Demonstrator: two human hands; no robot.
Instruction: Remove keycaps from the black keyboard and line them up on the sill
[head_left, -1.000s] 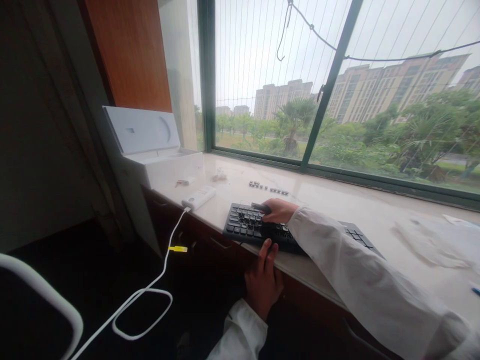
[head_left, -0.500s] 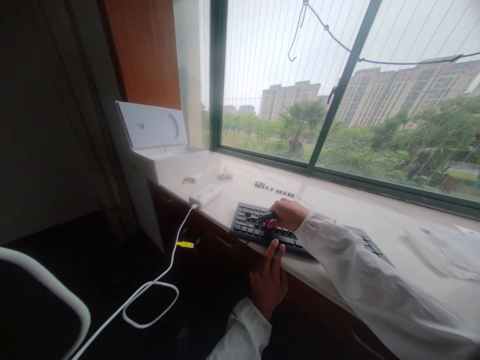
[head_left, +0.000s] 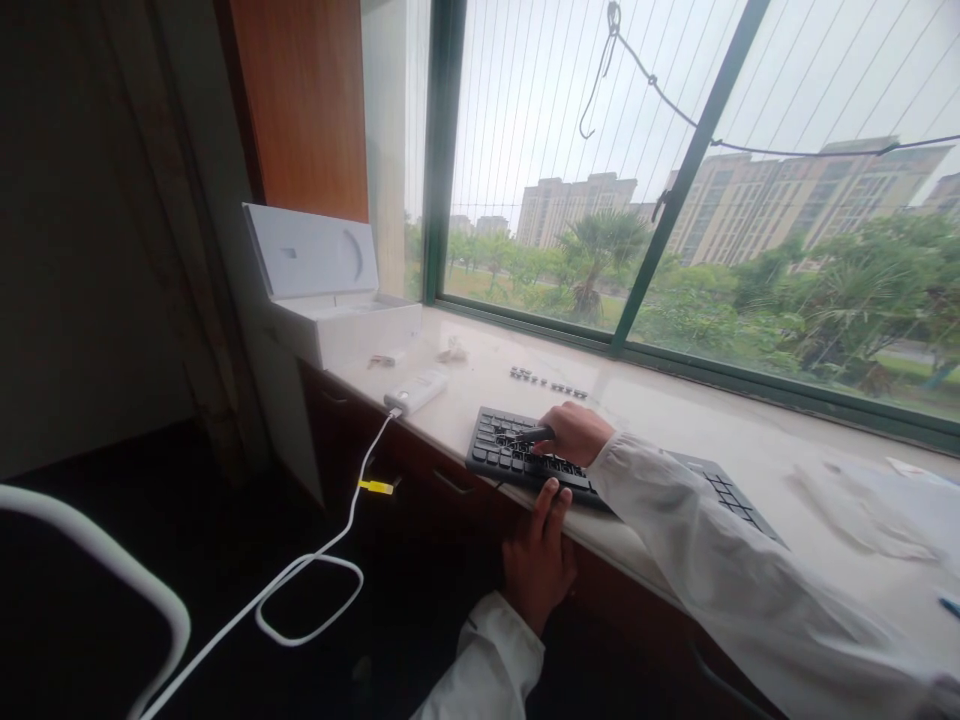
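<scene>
A black keyboard (head_left: pixel 491 458) lies along the front edge of the white windowsill counter, several of its keys uncapped in the middle. My right hand (head_left: pixel 576 432) is closed around a keycap puller (head_left: pixel 535 434), a black handle whose thin wire end reaches down onto the keys at the left part of the board. Below, my left hand (head_left: pixel 538 565) has its fingers stretched out, two fingertips resting against the keyboard's front edge. Behind the keyboard, loose keycaps (head_left: pixel 547 382) stand in a short row. My right sleeve hides part of the keyboard's right side.
An open white box (head_left: pixel 367 335) stands at the left by the window. Near it lie a white device (head_left: pixel 417 391) with a white cable (head_left: pixel 349 525) hanging off the counter, and small scraps (head_left: pixel 453 351). Crumpled clear plastic (head_left: pixel 855 505) lies at the right.
The camera view has shifted slightly. Both hands keep nearly the same places on the keyboard, and the keycap puller stays in my right hand.
</scene>
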